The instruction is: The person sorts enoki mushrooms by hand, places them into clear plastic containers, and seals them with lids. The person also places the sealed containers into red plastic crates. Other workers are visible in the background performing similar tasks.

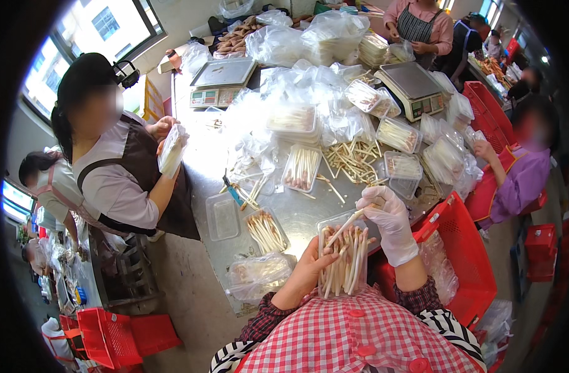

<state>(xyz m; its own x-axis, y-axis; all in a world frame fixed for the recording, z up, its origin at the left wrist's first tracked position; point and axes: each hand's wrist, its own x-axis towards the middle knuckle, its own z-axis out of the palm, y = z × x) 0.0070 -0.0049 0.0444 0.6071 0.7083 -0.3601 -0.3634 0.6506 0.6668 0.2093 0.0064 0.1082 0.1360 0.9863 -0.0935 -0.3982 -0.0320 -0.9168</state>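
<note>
My bare left hand (310,262) grips a clear plastic tray (342,216) by its left side, close to my chest. Long pale stalks (344,269) with pinkish-brown ends fill it. Between the gloved fingers of my right hand (390,224) is the end of a single stalk (344,227), slanting over the tray's contents. Just beyond, on the metal table (308,219), lies another tray of stalks (266,231). Left of that are a bare clear tray (222,217) and a knife with a blue handle (235,196). A bagged pack (260,275) rests at the near edge.
Loose stalks (352,161), filled trays (302,168) and plastic bags (284,70) cover the table's far part. Two scales (224,72) (411,79) stand there. A red crate (471,261) is at my right. Co-workers stand left (126,154) and right (513,177).
</note>
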